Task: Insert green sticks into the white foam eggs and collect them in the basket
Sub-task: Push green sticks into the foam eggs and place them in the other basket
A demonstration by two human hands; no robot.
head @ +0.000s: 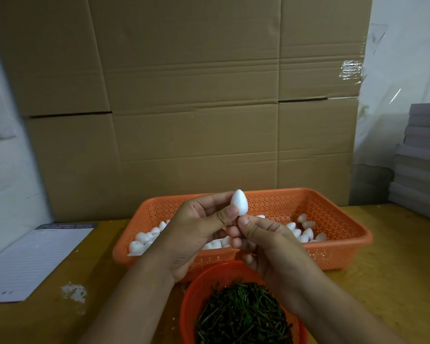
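My left hand (196,229) pinches a white foam egg (238,202) between thumb and fingers, pointed end up, above the orange rectangular basket (345,247). My right hand (266,239) sits just under the egg with thumb and fingers pinched together at its base; whatever it holds there is hidden. Several more white foam eggs (305,233) lie in the basket. A round red-orange bowl (191,301) near the front edge is full of dark green sticks (243,316).
The yellow table (392,289) carries a lined paper sheet (32,259) at the left and white foam crumbs (75,292) beside it. A large cardboard sheet (184,100) stands behind the basket. Grey stacked boards (420,157) rise at the right.
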